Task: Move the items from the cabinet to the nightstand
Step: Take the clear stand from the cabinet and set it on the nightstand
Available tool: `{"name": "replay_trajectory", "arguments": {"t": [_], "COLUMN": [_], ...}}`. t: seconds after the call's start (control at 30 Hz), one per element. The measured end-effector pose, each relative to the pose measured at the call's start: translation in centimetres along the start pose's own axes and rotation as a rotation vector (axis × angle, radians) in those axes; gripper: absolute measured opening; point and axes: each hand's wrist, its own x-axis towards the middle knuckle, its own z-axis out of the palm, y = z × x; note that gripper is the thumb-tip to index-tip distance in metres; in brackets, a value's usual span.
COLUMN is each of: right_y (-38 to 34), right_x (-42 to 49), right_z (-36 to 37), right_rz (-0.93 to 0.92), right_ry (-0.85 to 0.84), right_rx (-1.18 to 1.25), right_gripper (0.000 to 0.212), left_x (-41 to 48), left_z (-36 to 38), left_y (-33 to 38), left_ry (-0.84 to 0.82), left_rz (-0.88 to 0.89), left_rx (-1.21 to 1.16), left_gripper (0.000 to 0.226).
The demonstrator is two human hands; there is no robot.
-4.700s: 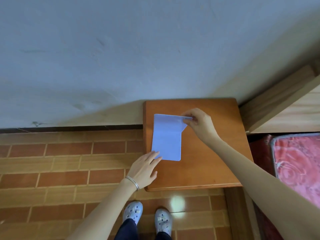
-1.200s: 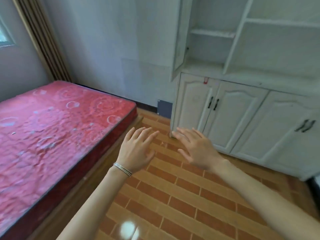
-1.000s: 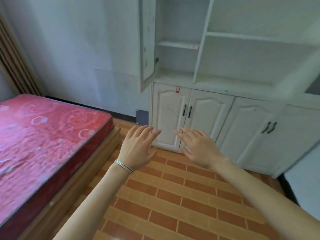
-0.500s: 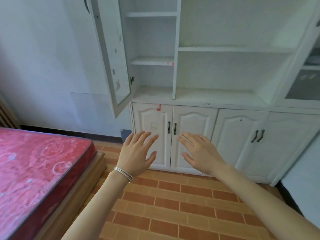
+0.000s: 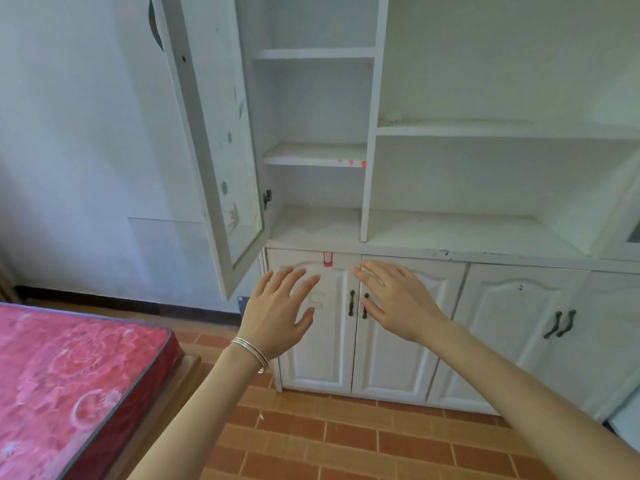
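Both flat, left hand (image 5: pixel 277 315), right hand (image 5: pixel 398 303), facing tall upright cabinet (image 5: pixel 498 327)

Two empty hands — left hand (image 5: pixel 277 317), right hand (image 5: pixel 398 303) — before white cabinet (image 5: pixel 415 237).

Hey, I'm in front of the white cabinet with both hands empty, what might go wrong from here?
The open glass door juts out beside your left hand; you might knock it. The open shelves show nothing, so what you need may sit behind the shut lower doors. The bed frame corner sticks out low at your left; you might trip.
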Motion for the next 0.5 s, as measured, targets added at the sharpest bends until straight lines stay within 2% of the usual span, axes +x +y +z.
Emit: {"name": "replay_trajectory", "arguments": {"t": [0.33, 0.5], "right_y": [4.9, 9.9], "right_x": [5.6, 10.4], "right_z": [10.2, 13.6], "right_rz": [-0.034, -0.094], "right_ry": [-0.125, -0.095], "right_rx": [0.043, 0.038], "right_gripper": [0.052, 0.048], "left_x": [5.9, 12.0], "left_z": [9.0, 13.2], "left_y": [-3.8, -4.9], "left_ry": [-0.106, -0.101], "left_rz": [0.013, -0.014], "left_rx": [-0.014, -0.016], "left_gripper": [0.056, 0.055]}}
